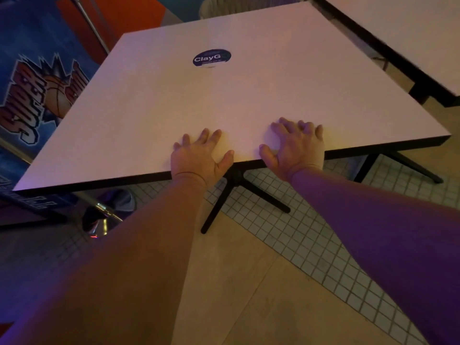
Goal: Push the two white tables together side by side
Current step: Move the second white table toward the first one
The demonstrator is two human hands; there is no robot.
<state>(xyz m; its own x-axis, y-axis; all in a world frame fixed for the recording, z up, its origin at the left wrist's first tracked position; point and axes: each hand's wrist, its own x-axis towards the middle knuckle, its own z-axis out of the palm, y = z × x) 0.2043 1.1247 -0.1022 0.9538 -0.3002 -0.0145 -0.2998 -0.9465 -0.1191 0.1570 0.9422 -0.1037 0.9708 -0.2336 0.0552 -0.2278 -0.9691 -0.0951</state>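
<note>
The left hand (196, 155) and right hand (296, 145) lie flat, fingers spread, on the near white worktop's (224, 100) front edge; the second white worktop (408, 28) stands apart at upper right, its edge roughly parallel.

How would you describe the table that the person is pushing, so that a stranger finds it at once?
Two white square tables with black edges stand on a floor partly tiled. It is the near table, with the left hand and right hand flat on its front edge. Only it carries a round dark blue sticker; the second table, at upper right, shows none.
</note>
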